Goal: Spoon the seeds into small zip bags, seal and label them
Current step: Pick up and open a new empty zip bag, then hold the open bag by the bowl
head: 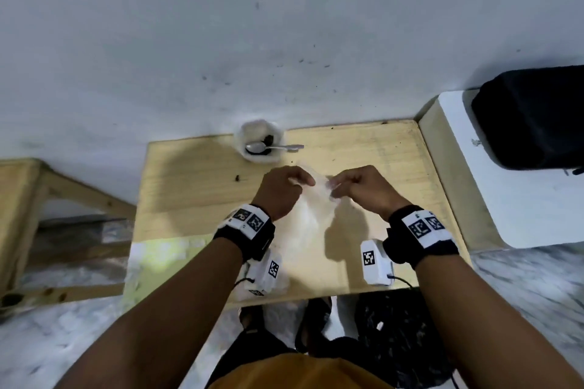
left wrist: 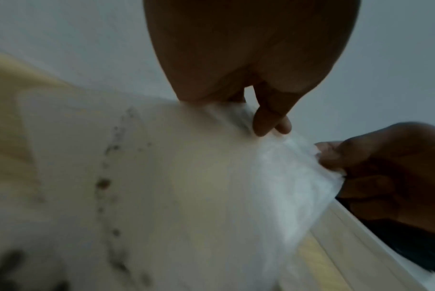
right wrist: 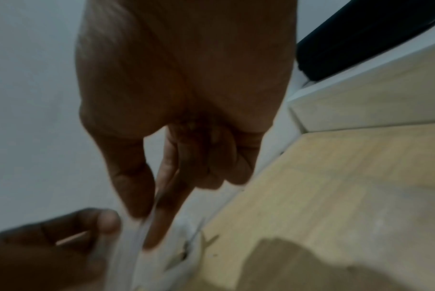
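A clear zip bag (head: 311, 215) hangs over the wooden table (head: 196, 186), held up by its top edge between both hands. My left hand (head: 286, 185) pinches the left part of the top strip, as the left wrist view shows (left wrist: 268, 126). My right hand (head: 357, 186) pinches the right part, thumb and forefinger on the bag's edge (right wrist: 149, 216). The same bag (left wrist: 273, 187) looks pale and blurred in the left wrist view. A white cup (head: 258, 142) with dark seeds stands at the table's far edge, and a metal spoon (head: 271, 147) lies across it.
A white wall rises right behind the table. A black bag (head: 534, 117) sits on a white surface (head: 518, 199) to the right. A wooden frame (head: 38, 199) stands to the left. A few dark seeds (head: 237, 178) lie loose on the table.
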Tool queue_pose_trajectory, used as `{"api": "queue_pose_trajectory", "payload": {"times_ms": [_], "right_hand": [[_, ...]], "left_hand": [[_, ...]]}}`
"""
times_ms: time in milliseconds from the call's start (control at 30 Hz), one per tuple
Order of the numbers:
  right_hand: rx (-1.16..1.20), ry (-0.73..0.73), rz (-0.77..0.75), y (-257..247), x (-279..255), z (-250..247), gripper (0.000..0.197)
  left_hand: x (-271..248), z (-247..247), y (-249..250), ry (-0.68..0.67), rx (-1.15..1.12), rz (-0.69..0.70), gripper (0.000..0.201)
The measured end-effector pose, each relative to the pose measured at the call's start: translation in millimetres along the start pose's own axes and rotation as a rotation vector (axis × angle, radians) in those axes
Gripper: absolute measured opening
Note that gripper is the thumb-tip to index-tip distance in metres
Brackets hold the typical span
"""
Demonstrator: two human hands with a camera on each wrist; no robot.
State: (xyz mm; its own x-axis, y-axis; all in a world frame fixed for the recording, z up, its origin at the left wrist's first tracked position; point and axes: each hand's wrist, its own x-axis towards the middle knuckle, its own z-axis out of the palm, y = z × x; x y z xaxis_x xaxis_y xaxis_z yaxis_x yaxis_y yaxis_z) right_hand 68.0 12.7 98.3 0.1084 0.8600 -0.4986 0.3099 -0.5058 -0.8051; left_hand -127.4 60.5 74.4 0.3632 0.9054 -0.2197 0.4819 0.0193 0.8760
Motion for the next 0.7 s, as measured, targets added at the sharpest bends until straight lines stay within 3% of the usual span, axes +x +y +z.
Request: {"api": "queue_pose_trajectory", "payload": {"times_ms": [100, 200, 267, 367, 533, 700], "right_hand": [[0.017, -0.157, 0.038, -28.2, 2.7, 31.1, 0.022], [0.087, -0.138, 0.025, -50.4, 5.5, 68.6, 0.027], [0.110, -0.160, -0.007, -63.7, 5.9, 93.9, 0.026], [0.086, -0.221, -0.035, -75.9, 6.2, 122.6, 0.028], [0.060, -0.260, -0.036, -87.8, 9.2, 146.5, 0.022], [0.062, -0.193, -0.032, -95.2, 11.2, 158.6, 0.008]], "left_hand": [[-17.8, -32.7, -17.3, 0.267, 0.219, 0.109, 0.023], [-35.0, -55.6, -27.0, 0.418, 0.262, 0.115, 0.013], [-43.7, -69.5, -27.3, 0.410, 0.063, 0.063, 0.020], [-49.0, -85.6, -37.4, 0.379, -0.138, -0.125, 0.034], [-51.2, -113.3, -53.1, 0.305, -0.568, -0.223, 0.033], [-47.0, -134.2, -55.6, 0.130, -0.599, -0.179, 0.031]]}}
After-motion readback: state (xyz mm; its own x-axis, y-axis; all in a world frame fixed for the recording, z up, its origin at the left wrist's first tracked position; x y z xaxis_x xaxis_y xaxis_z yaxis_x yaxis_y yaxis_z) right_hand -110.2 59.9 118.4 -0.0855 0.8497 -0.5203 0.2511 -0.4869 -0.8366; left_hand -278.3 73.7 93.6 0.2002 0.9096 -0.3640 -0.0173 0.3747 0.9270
